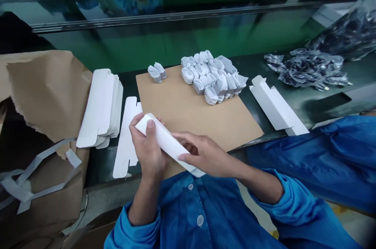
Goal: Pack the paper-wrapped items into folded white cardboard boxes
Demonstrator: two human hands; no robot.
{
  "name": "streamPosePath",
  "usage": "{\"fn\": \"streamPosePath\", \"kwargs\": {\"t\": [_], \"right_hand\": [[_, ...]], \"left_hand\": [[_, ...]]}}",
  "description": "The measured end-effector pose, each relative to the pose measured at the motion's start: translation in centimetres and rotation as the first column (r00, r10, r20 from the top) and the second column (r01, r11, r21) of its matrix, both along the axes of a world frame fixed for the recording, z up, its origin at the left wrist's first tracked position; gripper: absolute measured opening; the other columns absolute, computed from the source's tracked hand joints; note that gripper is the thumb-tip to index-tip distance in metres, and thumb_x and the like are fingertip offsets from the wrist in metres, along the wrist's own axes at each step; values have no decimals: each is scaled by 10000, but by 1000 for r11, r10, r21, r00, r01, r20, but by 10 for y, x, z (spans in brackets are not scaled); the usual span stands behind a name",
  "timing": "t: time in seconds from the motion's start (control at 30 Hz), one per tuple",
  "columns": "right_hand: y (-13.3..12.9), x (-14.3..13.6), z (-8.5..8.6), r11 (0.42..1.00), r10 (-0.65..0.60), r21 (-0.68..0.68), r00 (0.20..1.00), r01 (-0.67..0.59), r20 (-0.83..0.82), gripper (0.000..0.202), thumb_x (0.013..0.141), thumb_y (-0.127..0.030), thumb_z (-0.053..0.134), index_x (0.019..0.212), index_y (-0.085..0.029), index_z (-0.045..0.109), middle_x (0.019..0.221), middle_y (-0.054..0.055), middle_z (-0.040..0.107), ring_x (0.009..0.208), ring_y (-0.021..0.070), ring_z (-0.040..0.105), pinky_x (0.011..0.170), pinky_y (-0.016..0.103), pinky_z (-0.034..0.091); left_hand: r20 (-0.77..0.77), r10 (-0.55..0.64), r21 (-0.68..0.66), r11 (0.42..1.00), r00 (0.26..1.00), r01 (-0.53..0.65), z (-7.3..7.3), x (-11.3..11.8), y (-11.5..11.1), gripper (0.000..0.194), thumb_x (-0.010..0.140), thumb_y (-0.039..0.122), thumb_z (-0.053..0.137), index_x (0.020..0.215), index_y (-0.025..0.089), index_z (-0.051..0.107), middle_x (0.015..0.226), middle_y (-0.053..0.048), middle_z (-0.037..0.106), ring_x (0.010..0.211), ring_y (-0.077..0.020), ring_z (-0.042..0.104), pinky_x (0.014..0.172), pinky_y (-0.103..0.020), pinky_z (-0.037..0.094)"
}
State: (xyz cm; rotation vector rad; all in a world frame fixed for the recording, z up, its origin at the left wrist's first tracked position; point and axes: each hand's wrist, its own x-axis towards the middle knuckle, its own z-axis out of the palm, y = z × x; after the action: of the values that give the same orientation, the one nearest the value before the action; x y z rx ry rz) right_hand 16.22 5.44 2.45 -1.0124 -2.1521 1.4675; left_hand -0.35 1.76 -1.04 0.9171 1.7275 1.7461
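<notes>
holding white carton [168,141] between left hand [150,157] and right hand [207,155]; likely light, stiff, dentable; best gripped along long edges.

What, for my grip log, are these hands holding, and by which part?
A slim white box: the left hand holds it around its upper-left end in the picture, the right hand near its lower-right end.

A long, narrow white carton [168,139], its visible faces plain and unprinted, is raised into a box shape. It lies aslant in the person's two hands, far end to the left, near end to the right, above the surface. Whether the near end is closed cannot be told.
</notes>
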Motion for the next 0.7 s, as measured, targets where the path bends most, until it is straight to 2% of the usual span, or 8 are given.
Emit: {"fn": "streamPosePath", "kwargs": {"t": [0.07,0.13,0.27,0.33,0.4,0.5,0.63,0.7], "right_hand": [[18,2,3,985,173,-25,981,-171,88,479,920,-255,603,1396,-247,552,1217,57,713,987,197,698,834,334,546],[46,-4,10,957,231,118,941,-266,248,354,956,-326,562,1284,-221,645,1206,73,716,1024,229,688,853,350,525],[118,-56,33,760,-168,628,884,-166,437,347,988,-322,486,1272,-179,625,1177,132,699,1078,304,637,855,418,482],[155,-99,39,610,-219,765,883,-208,414,315,977,-254,494,1245,-146,620,1178,142,681,1158,323,574,898,434,453],[182,-142,38,494,-223,817,866,-296,449,250,941,-164,521,1139,-92,656,1136,158,683,1203,338,523,965,463,407],[198,-182,23,479,-151,776,833,-410,533,209,875,-34,524,970,-95,700,1014,132,712,1188,338,532,1030,520,352],[182,-165,6,488,17,727,838,-483,545,290,909,-64,473,1041,-162,713,1058,92,722,1091,269,600,963,434,429],[175,-137,9,545,99,712,877,-443,470,321,948,-126,449,1143,-192,696,1149,69,714,1077,231,622,920,374,460]], "left_hand": [[-259,26,-2,1000,965,-27,-4,-15,4,591,925,482,577,1416,223,374,1356,-150,562,1311,-278,540,1101,-475,436],[-628,-82,-58,997,774,60,-8,-26,1,714,897,465,629,1495,234,314,1522,-162,428,1471,-319,344,1204,-536,277],[-860,-483,-402,841,167,362,-10,-30,-4,739,899,573,569,1525,267,320,1534,-128,461,1459,-333,369,1205,-588,249],[-849,-528,-486,797,26,358,-9,-25,-2,698,886,561,591,1482,247,409,1478,-136,520,1407,-337,436,1176,-579,310],[-848,-531,-503,802,-3,321,-6,-21,-1,580,898,473,617,1411,229,501,1397,-137,578,1335,-330,503,1136,-568,370],[-853,-521,-492,818,23,298,-5,-17,-2,473,912,368,622,1355,220,545,1309,-119,620,1257,-307,550,1111,-556,399],[-875,-477,-438,850,77,293,-10,-18,-11,449,910,299,621,1346,217,549,1285,-123,628,1234,-300,560,1106,-542,402],[-888,-448,-401,865,105,301,-14,-18,-14,453,907,268,622,1350,212,545,1278,-121,634,1226,-298,567,1107,-533,398]]}}
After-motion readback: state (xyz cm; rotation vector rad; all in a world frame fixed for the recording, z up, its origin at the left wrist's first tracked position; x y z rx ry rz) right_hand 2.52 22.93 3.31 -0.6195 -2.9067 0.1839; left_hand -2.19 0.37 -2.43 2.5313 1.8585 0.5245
